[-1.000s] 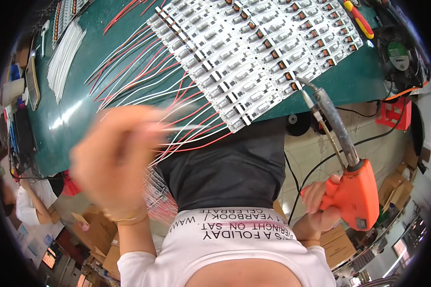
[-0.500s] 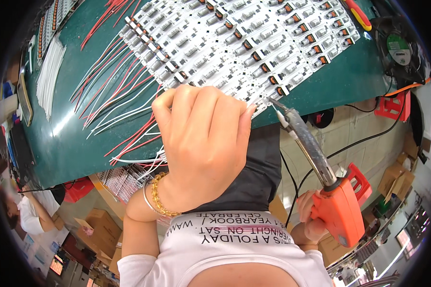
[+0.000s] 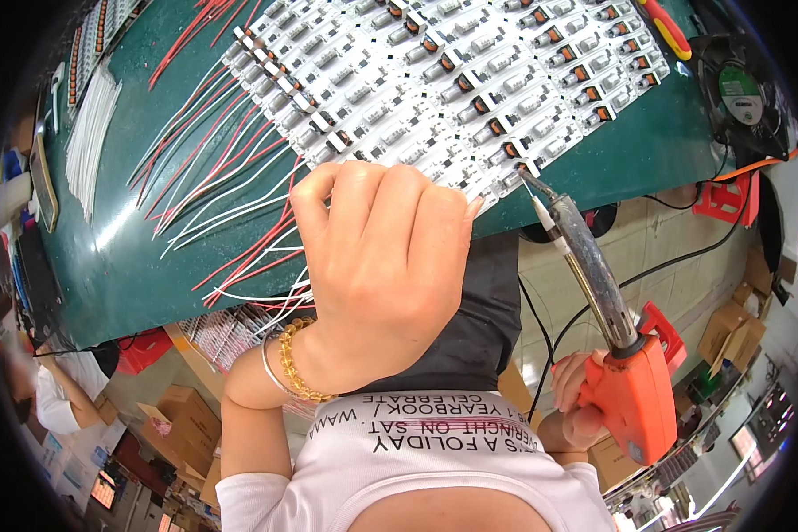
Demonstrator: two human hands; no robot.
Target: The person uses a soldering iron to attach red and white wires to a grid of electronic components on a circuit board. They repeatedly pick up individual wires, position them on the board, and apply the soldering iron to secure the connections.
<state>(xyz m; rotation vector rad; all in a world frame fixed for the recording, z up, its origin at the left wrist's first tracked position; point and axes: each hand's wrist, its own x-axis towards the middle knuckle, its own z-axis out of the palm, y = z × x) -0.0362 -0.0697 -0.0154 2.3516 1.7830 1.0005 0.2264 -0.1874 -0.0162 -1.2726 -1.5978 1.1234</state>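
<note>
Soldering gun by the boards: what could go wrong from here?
1. Burn: the left hand is close to the tip of the soldering gun; if hot, a slip could reach skin.
2. Stray contact: the tip is at the edge of the densely packed circuit boards, so it might scorch neighbouring parts.
3. Snag: red and white wires lie beside the left hand and could get tugged.

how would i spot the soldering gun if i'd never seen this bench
Find the green table, then its white circuit board panel. From the panel's lower right edge, a metal barrel leads down to the soldering gun. Unlike the red and yellow handle beside the panel's upper right, it has a bulky orange body and that long barrel.
</note>
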